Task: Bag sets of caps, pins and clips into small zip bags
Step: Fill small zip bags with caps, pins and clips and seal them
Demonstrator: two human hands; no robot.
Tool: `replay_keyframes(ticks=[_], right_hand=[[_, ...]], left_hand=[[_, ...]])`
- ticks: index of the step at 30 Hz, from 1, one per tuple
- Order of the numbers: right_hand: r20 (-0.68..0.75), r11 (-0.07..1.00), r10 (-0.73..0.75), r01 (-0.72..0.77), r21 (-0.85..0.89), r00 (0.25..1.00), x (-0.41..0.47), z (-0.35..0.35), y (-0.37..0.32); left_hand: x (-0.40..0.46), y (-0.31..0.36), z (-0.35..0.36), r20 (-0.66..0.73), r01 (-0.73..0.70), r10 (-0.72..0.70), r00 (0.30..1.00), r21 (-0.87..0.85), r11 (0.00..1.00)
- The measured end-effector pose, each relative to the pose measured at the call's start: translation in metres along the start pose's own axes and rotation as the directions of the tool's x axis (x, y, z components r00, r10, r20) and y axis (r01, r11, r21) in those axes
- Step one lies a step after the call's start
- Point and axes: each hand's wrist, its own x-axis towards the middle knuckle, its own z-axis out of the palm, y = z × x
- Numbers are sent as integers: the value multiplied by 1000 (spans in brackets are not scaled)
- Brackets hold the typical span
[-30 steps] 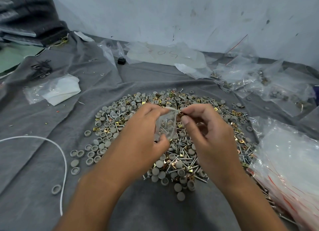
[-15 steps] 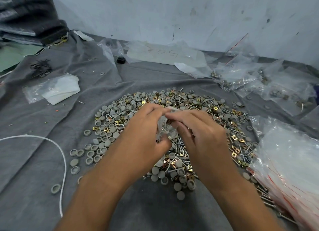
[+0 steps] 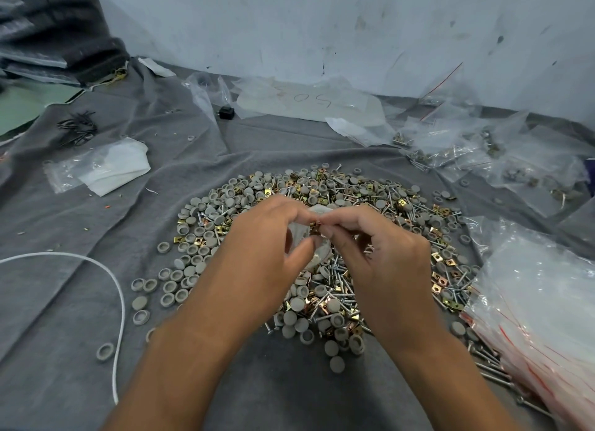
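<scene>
Our right hand (image 3: 380,247) has closed in on the left hand (image 3: 267,237): both now pinch the small zip bag (image 3: 317,253) over the parts pile (image 3: 322,205) at 12 o'clock, feeding a clip (image 3: 316,228) in.

The small clear plastic zip bag (image 3: 317,253) at the centre of the frame is mostly covered by the left hand (image 3: 267,237) and the right hand (image 3: 380,247), so its contents cannot be made out (only a small coppery piece (image 3: 316,228) shows at the fingertips, too small to identify). The stack of clear red-striped zip bags (image 3: 541,318) at lower right is cut off by the right edge, and the dark folded fabric pile (image 3: 54,34) at upper left by the left edge. The filled clear bags (image 3: 489,153) at upper right hold parts too small to tell apart.
</scene>
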Motion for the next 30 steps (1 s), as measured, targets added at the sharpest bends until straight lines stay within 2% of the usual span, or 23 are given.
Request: replay_keyframes(ticks=[4, 9, 17, 26, 30], right_hand=[[-39, 999, 12, -13, -32, 999, -1, 0, 0], [-6, 998, 25, -25, -54, 1000, -1, 2, 0], [-30, 998, 68, -69, -6, 997, 3, -3, 1], [-39, 995, -48, 45, -87, 998, 1, -2, -1], [6, 984, -74, 74, -164, 997, 1, 1, 2]], left_hand=[[0, -2, -2, -57, 53, -53, 997, 7, 999], [0, 0, -4, -32, 70, -68, 997, 39, 997], [-2, 3, -5, -20, 73, -72, 997, 54, 996], [-2, 5, -7, -52, 60, -57, 997, 41, 997], [-1, 9, -8, -66, 45, -42, 997, 36, 998]])
